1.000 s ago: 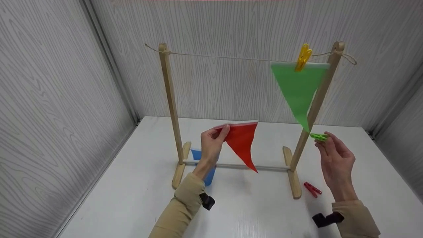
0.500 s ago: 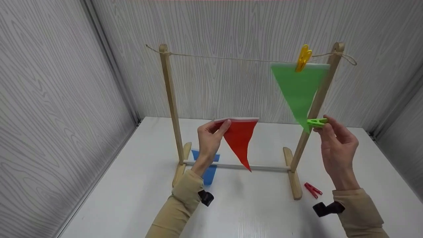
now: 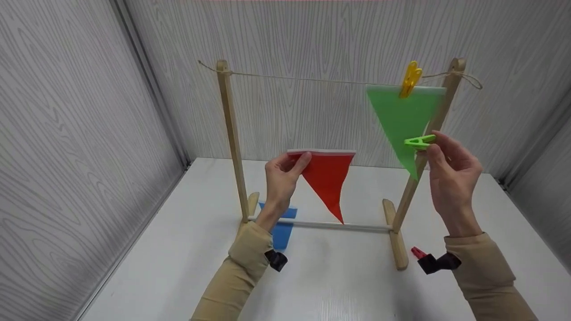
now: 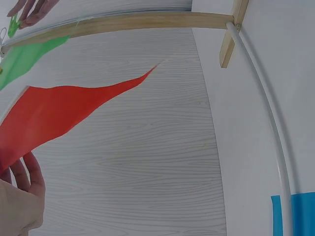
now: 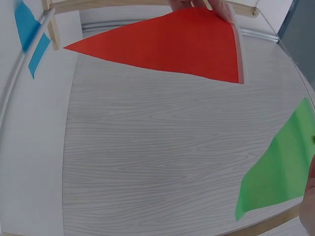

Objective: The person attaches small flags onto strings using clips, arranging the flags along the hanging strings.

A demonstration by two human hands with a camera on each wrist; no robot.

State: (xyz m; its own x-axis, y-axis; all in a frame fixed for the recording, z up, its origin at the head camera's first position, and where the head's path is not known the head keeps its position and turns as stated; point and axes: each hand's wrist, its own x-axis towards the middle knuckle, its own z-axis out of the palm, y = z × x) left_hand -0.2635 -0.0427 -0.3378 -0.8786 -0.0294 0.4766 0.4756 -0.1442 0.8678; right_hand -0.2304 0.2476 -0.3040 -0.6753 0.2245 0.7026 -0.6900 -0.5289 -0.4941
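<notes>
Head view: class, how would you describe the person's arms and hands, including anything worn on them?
The left sleeve and right sleeve are plain tan, long and creased, reaching the wrists. A small, angular black piece sits at the left cuff, another at the right cuff. Left hand and right hand are bare, without gloves.

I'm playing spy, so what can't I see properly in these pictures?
Head view: part of the blue piece, behind the left wrist.
Head view: part of the red clothespin, behind the black wrist mount.
Right wrist view: most of the right hand, past the right edge.
</notes>
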